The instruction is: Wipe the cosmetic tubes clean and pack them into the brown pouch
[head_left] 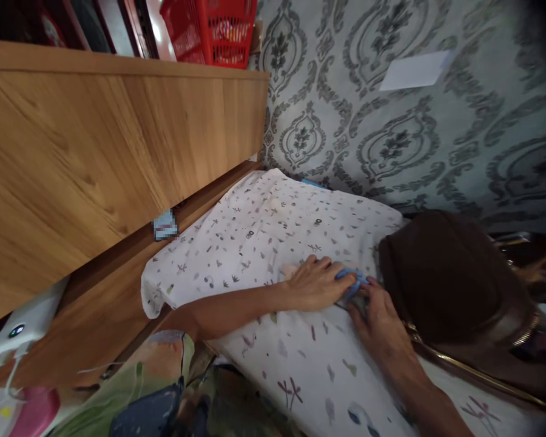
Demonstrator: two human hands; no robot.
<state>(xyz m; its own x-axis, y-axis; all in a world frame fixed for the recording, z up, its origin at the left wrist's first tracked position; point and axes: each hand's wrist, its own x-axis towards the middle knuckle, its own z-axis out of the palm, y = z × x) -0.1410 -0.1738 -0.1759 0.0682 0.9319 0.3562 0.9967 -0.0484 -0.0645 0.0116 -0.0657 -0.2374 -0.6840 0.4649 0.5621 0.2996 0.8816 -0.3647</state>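
A small blue item [352, 280], soft-looking and bunched up, lies between both hands over the white printed cloth [273, 224]. I cannot make out its exact kind. My left hand [316, 282] reaches in from the left with bent fingers, its thumb side closed on the blue item. From the lower right comes my right hand [380, 315], whose fingertips pinch the item's other side. A greyish patch beneath the fingers is partly hidden by them. Just right of my right hand sits a dark brown bag [441, 273] with a gold zip.
A wooden cabinet [131, 139] stands along the left, with a red basket [227, 33] on top. Below it lie a white power bank [31, 318] with cables and a small blurred packet [165, 226]. Patterned wallpaper [394, 139] covers the wall behind the cloth.
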